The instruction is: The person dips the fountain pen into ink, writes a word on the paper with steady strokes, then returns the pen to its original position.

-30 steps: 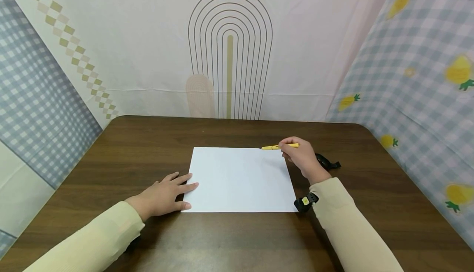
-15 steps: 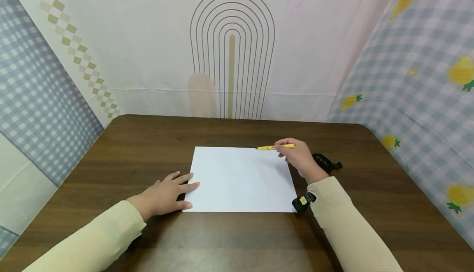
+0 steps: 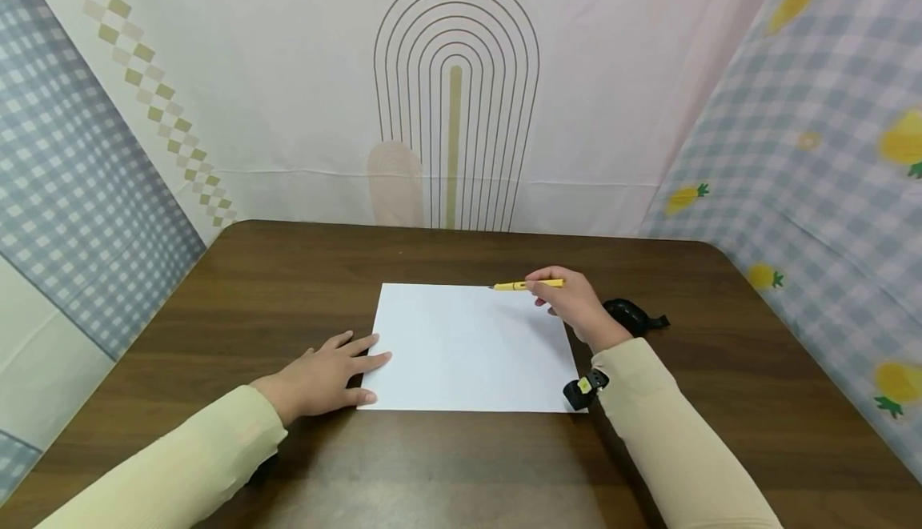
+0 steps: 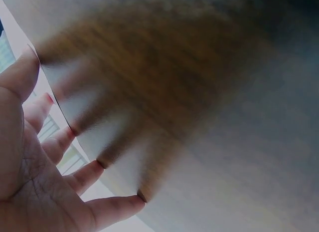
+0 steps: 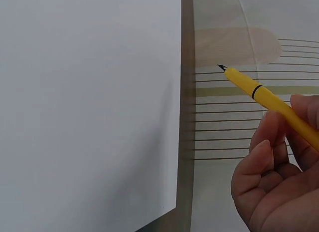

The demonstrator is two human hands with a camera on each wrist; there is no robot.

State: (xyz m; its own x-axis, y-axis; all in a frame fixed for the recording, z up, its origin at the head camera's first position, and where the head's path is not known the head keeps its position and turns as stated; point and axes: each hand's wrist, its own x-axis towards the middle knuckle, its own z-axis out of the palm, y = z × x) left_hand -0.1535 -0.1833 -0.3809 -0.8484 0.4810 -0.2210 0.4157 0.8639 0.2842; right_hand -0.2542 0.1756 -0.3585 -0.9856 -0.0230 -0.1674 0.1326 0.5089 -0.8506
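A blank white sheet of paper (image 3: 461, 353) lies on the brown wooden table. My left hand (image 3: 320, 381) rests at the sheet's left edge with fingers spread, the fingertips and thumb touching paper and table. In the left wrist view the left hand (image 4: 45, 182) shows its palm side, fingertips down on the surface. My right hand (image 3: 572, 301) pinches a yellow fountain pen (image 3: 519, 285) above the sheet's top right part. The right wrist view shows the pen (image 5: 271, 102) uncapped, its dark nib clear of the paper (image 5: 89, 102), and the curled fingers of the right hand (image 5: 279, 192).
A black case with a short strap (image 3: 634, 317) lies on the table (image 3: 461, 465) just right of my right wrist. A black wrist camera (image 3: 585, 389) hangs by the right cuff, over the sheet's lower right corner. Patterned cloths (image 3: 310, 73) stand behind and beside the table.
My right hand has moved slightly left with the pen, above the sheet's top edge. The left hand stays in place on the paper. The head view has shifted a little.
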